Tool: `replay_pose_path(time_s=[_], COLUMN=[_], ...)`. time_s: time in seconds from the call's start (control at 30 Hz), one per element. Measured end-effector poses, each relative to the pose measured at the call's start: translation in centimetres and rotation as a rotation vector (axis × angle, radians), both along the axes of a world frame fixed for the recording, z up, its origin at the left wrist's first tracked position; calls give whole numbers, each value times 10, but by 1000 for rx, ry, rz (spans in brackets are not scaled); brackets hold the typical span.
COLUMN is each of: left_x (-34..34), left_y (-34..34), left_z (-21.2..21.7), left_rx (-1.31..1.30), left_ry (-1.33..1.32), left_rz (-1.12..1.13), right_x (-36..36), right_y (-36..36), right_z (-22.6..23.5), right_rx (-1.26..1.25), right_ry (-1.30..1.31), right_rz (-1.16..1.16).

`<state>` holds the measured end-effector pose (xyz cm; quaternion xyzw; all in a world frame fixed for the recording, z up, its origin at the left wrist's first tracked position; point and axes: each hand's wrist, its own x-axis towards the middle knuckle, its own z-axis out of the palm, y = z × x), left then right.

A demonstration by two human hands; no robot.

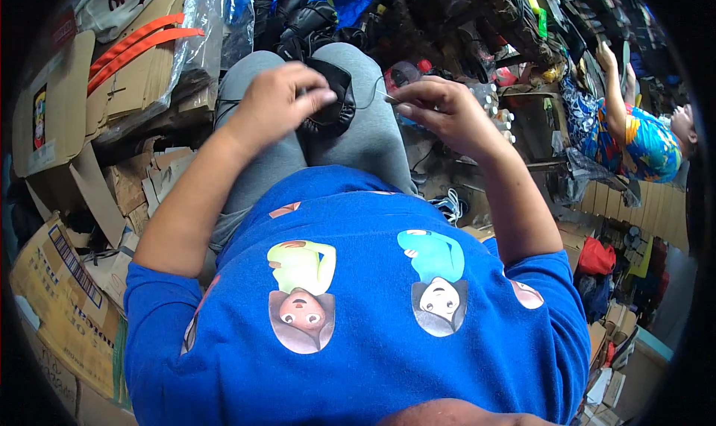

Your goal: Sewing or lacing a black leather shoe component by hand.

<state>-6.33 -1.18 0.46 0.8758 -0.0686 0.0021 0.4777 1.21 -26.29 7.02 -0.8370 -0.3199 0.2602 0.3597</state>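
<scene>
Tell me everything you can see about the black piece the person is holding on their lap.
The black piece looks like soft leather or a similar material, rounded, with a puckered, stitched rim along its lower edge. It rests on the person's knees, on the grey trousers. The left hand pinches its upper left part and covers some of it. A thin dark thread runs from it to the right hand, whose fingers pinch the thread's end. What kind of article it is cannot be told.
</scene>
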Motion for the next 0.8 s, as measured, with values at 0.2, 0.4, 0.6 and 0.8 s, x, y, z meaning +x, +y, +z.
replay_pose_path(time_s=[0.2, 0.4, 0.6, 0.8], left_x=[49, 61, 62, 62], left_y=[-5, 2, 8, 10], left_z=[-15, -21, -22, -18], left_rx=[70, -224, -264, -205], left_ry=[26, 371, 350, 315], left_rz=[-274, -382, -428, -470], right_x=[6, 10, 7, 3], right_y=[20, 27, 40, 47], right_z=[-29, -31, -20, -23], right_rx=[-72, -132, -236, -261], right_ry=[-197, -239, -255, -351], right_rz=[81, 133, 129, 129])
